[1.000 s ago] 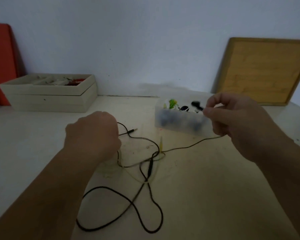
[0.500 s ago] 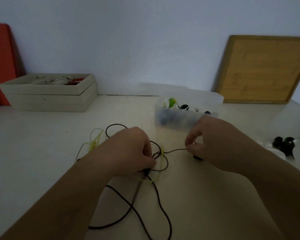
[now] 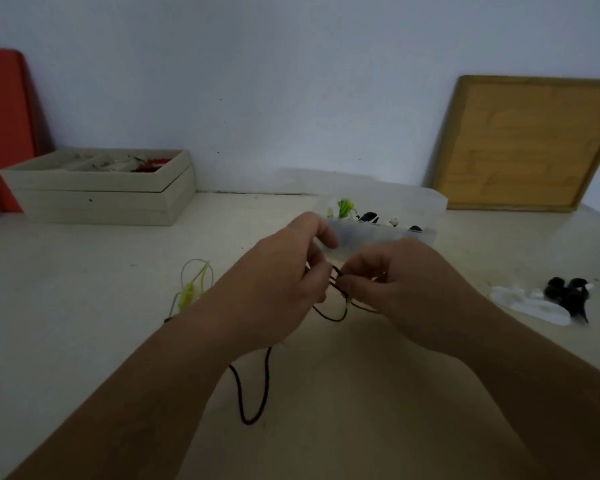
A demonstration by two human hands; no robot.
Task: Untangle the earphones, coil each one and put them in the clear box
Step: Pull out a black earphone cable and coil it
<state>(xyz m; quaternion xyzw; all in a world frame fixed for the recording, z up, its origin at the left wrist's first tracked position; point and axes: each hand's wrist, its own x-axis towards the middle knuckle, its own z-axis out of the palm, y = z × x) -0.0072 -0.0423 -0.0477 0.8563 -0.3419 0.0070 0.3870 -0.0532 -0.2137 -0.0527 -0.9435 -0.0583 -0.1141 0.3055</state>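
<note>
Black thin earphone cord (image 3: 330, 317) | judged light, limp, tangle-prone | left hand (image 3: 278, 278) and right hand (image 3: 406, 289) both pinch its loops above tabletop (image 3: 84, 306) centre | best held beside the crossing

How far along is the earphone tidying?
Roughly midway, I'd judge. Done: the clear box already holds several small bundles, green, white and black. In hand: the left hand and right hand pinch the black earphone between them, its loop trailing below, not yet coiled. Left: the yellow earphone lies loose on the table, and a white and black pile at the right sits outside the box.
</note>
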